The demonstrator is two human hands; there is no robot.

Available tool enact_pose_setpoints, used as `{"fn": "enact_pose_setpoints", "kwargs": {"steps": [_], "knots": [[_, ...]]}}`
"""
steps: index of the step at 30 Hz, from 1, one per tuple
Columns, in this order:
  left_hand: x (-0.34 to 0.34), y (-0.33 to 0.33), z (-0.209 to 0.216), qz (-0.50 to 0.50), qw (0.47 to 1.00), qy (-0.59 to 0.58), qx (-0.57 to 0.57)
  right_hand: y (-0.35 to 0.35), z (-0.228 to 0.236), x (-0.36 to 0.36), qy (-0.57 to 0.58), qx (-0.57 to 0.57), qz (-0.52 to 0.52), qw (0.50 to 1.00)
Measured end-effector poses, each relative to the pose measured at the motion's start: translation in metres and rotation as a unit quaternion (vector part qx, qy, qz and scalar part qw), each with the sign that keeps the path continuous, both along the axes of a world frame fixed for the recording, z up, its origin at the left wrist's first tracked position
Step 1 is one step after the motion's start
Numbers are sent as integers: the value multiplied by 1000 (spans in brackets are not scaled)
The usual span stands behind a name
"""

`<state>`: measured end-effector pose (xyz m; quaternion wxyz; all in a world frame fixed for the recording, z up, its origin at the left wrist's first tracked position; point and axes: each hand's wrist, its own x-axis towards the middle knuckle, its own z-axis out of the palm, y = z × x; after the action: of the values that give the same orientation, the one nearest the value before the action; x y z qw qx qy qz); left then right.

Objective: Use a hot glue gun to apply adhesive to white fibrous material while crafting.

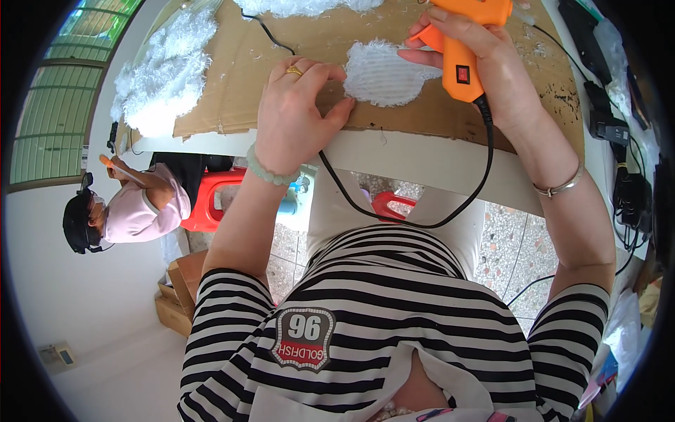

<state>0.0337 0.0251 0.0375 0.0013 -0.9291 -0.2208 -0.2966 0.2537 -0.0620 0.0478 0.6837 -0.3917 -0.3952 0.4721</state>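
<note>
My right hand (485, 67) is wrapped round an orange hot glue gun (460, 53) with a red switch and a black cord leaving its handle. Its nozzle points to the upper right. Below the gun's trigger side, a small white shaggy fabric piece (387, 74) with a ribbed surface lies on the cardboard. At that piece's left edge rests my left hand (301, 98), its fingers bent and the thumb apart from them. Whether its fingertips press on the fabric is hard to make out.
Brown cardboard (232, 91) covers the white table (422, 169). A heap of white shaggy pieces (169, 70) lies at the left, more at the far edge. The gun's black cord (422, 224) loops over my lap. Power adapters (622, 190) line the right side. Another person (144, 204) sits at the left.
</note>
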Motion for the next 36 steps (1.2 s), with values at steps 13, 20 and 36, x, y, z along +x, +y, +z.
{"fn": "enact_pose_setpoints", "kwargs": {"steps": [13,20,36], "knots": [[-5,8,-13,-71,994,-37,79,-48,13,13,-239,-152,77,956],[-8,11,-14,-66,994,-36,78,-32,11,0,-307,-170,111,930],[-6,12,-14,-59,995,-24,78,-21,7,-9,-345,-167,100,918]]}}
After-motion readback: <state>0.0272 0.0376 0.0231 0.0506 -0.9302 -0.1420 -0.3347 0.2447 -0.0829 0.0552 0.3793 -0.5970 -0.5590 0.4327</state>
